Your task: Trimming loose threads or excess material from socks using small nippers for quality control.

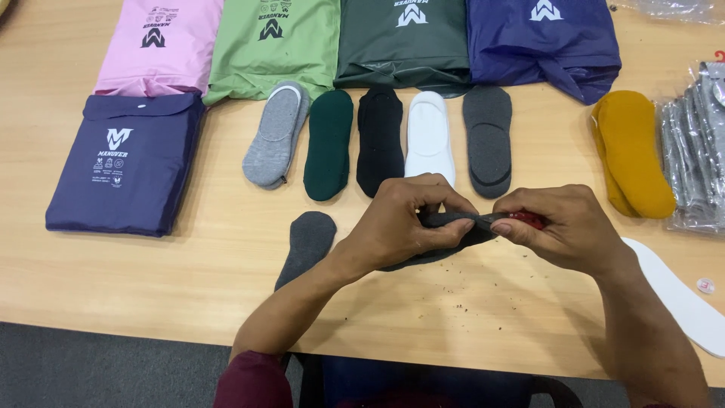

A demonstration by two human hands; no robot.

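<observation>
— Where is the dark grey sock point(445, 236) just now?

— Low over the wooden surface point(189, 264), between both hands. The left hand point(404, 223) curls closed around its left part; the right hand point(563, 227) pinches its other end with a small red tool point(526, 220), fingers closed tight. A matching grey sock point(308, 245) lies just left of the left wrist.

— And the packages?

— A flat navy pouch point(124, 162) with a white emblem lies at the far left. Along the back edge sit four more: pink pouch point(160, 49), light green pouch point(273, 45), dark green pouch point(404, 41) and blue pouch point(540, 41). In front of them runs a row of socks point(381, 140), light grey, green, black, white and charcoal. A mustard sock point(633, 151) lies to the right, beside clear-wrapped grey bundles point(698, 143). A white insert point(680, 295) rests near the right forearm.
</observation>
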